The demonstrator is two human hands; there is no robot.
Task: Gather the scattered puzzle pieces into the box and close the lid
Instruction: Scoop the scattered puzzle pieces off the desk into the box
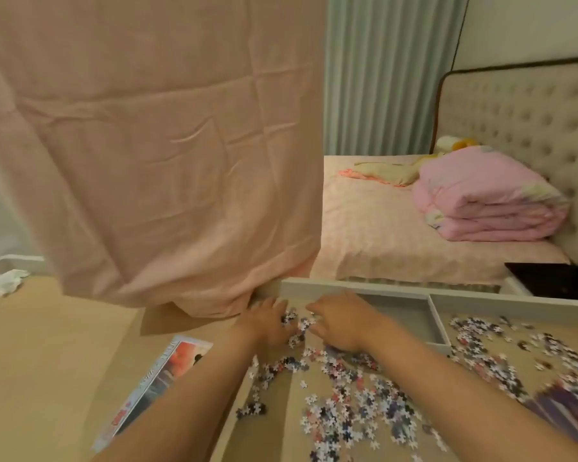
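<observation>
Puzzle pieces (pixel 354 405), small cardboard ones in white, pink and dark blue, lie scattered across a tan surface with a white rim (pixel 277 438), thickest in front of us and off to our right. Our left hand (pixel 267 323) rests palm down with fingers spread on the far pieces, gripping nothing. Our right hand (pixel 341 323) lies just beside it, fingers loosely bent over the same small heap and not closed on anything we can make out. Just beyond the right hand sits a shallow grey box (pixel 436 323), with no pieces visible in the part we can see. A flat printed lid (pixel 167 378) lies to our left, well apart from the box. A pink sheet (pixel 154 145) hangs behind it.
</observation>
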